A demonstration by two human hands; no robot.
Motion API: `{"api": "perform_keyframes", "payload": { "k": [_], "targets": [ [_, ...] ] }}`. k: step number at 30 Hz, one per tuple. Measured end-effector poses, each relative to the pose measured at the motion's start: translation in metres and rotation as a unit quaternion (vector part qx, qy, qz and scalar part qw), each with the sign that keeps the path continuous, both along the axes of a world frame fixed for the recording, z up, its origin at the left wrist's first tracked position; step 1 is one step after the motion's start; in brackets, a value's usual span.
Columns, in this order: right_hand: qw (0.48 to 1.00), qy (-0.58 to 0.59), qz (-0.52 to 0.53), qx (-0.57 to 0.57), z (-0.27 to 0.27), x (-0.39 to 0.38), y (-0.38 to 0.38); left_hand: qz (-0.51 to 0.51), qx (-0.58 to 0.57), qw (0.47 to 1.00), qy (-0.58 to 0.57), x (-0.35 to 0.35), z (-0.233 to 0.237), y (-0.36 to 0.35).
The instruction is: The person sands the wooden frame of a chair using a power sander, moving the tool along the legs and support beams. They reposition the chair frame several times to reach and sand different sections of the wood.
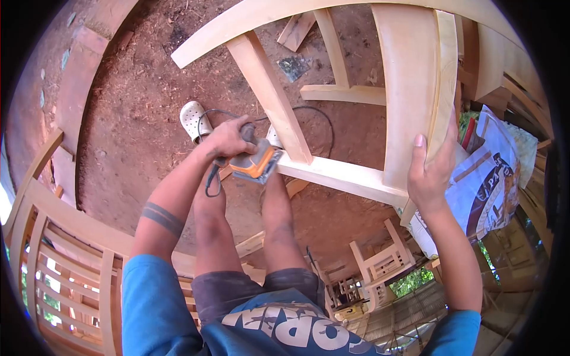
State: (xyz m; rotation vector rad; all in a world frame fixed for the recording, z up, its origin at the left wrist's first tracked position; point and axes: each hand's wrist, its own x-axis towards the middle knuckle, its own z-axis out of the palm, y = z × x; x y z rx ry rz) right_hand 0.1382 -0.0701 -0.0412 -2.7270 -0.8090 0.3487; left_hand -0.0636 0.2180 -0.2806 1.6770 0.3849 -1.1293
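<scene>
An orange and grey power sander (256,161) is held in my left hand (231,140), with its flat pad against or close to the end of a pale wooden rail (341,176). That rail belongs to a large wooden frame with a slanted bar (270,95) and a wide curved panel (411,89). On the right side, my right hand (432,172) grips the panel's lower edge strip (444,77), thumb on the near face and fingers partly hidden behind it. A dark cord runs from the sander over the ground.
A slatted wooden bench (71,273) stands at the lower left. White printed sacks (490,178) lie at the right beside stacked wood. Wooden offcuts (295,31) lie on the reddish dirt ground (142,118). Small wooden chairs (386,258) appear lower right.
</scene>
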Motion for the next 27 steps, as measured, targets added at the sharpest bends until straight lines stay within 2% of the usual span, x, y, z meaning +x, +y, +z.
{"api": "perform_keyframes", "payload": {
  "k": [3,5,10,11,15,17,23,27],
  "targets": [
    [1.000,0.005,-0.005,0.004,-0.001,0.000,0.000,-0.003,0.032,0.996,0.080,-0.010,-0.032,0.016],
    [1.000,-0.006,0.002,-0.002,0.000,0.002,0.001,-0.005,0.036,0.999,0.038,-0.013,-0.041,0.013],
    [1.000,0.008,-0.012,-0.003,0.002,-0.002,0.001,-0.012,-0.016,1.000,-0.023,0.009,0.003,-0.005],
    [1.000,0.008,-0.013,-0.003,0.001,-0.002,0.000,-0.006,-0.021,0.999,-0.036,0.007,-0.002,-0.005],
    [1.000,0.017,-0.014,0.001,0.003,0.000,0.001,-0.007,0.035,0.996,0.076,-0.008,-0.048,0.015],
    [1.000,0.012,-0.009,-0.001,0.004,-0.001,0.004,-0.017,0.032,0.998,0.059,-0.010,-0.059,0.017],
    [0.999,0.035,-0.017,0.013,0.005,-0.001,0.007,-0.012,-0.030,0.999,0.002,0.014,-0.011,-0.002],
    [0.999,0.040,-0.011,0.024,0.002,0.000,0.002,-0.016,0.040,0.997,0.069,-0.001,-0.046,0.012]
  ]
}}
